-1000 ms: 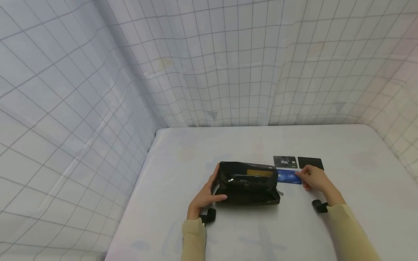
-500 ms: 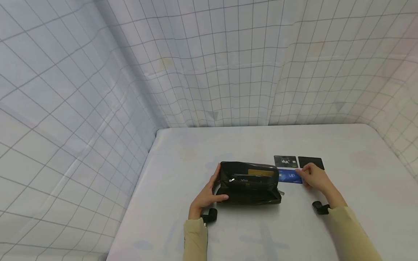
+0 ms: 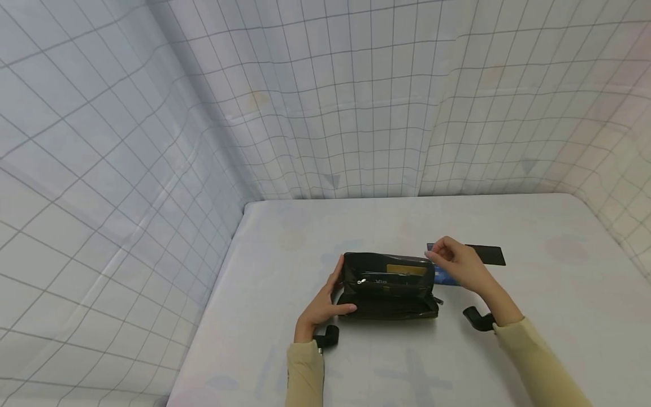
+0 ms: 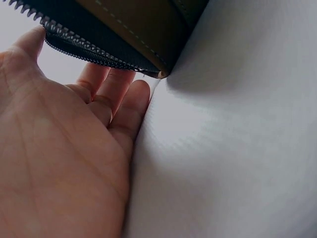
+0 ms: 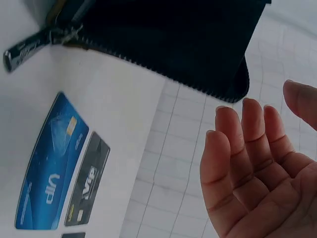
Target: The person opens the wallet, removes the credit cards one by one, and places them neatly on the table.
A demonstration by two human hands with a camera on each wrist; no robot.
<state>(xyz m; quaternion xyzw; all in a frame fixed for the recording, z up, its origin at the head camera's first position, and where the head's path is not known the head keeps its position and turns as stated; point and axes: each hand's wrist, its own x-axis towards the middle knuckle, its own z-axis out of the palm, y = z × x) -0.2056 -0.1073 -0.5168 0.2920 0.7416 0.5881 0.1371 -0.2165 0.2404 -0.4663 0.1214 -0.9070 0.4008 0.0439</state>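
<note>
A dark zip wallet [image 3: 391, 310] lies unzipped on the table, a gold card [image 3: 406, 270] and a black card in its slots. My left hand [image 3: 321, 308] holds its left end, thumb on the front edge and fingers behind; the left wrist view shows fingertips at the zip [image 4: 94, 52]. My right hand [image 3: 460, 264] is above the cards by the wallet's right end, fingers bent and holding nothing in the right wrist view. A blue card [image 5: 52, 168] and a black VIP card [image 5: 88, 181] lie flat beneath it, partly hidden in the head view.
Another black card [image 3: 489, 255] lies behind and right of my right hand. The white table [image 3: 285, 237] is bordered by grid-patterned cloth walls [image 3: 356, 113] at the back and sides. A dark wrist-camera mount [image 3: 479, 319] sits at my right wrist.
My right hand has let go of the blue card's right end and moved left and up, towards the wallet's right end. My left hand has stayed almost still on the wallet.
</note>
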